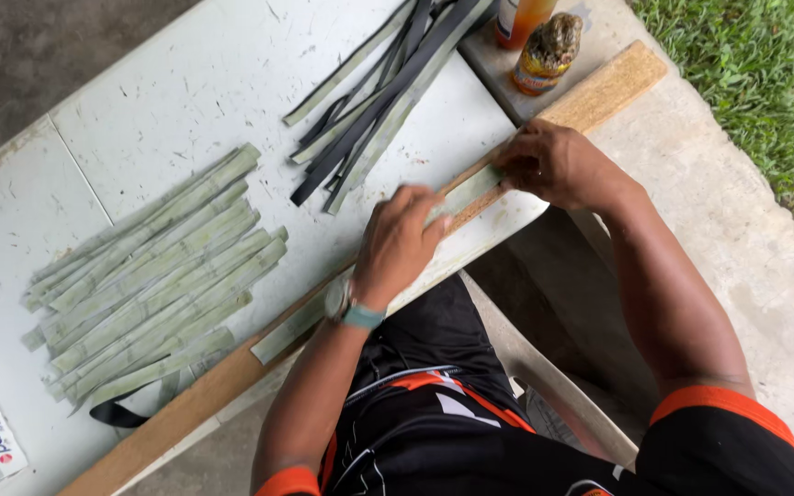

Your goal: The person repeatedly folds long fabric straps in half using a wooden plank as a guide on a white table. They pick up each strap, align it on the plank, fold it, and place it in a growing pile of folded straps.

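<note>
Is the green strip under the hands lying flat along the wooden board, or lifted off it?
Flat. The green strip lies along the wooden board, pressed by the left hand and right hand.

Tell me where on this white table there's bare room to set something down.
The white table is bare at its upper left, between the pale green strips and the dark strips. It is crowded along the wooden board, where the left hand and right hand press a strip, and near the bottles.

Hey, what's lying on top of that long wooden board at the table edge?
A pale green leaf strip lies along the wooden board. The left hand and right hand press on it, hiding the stretches beneath them.
</note>
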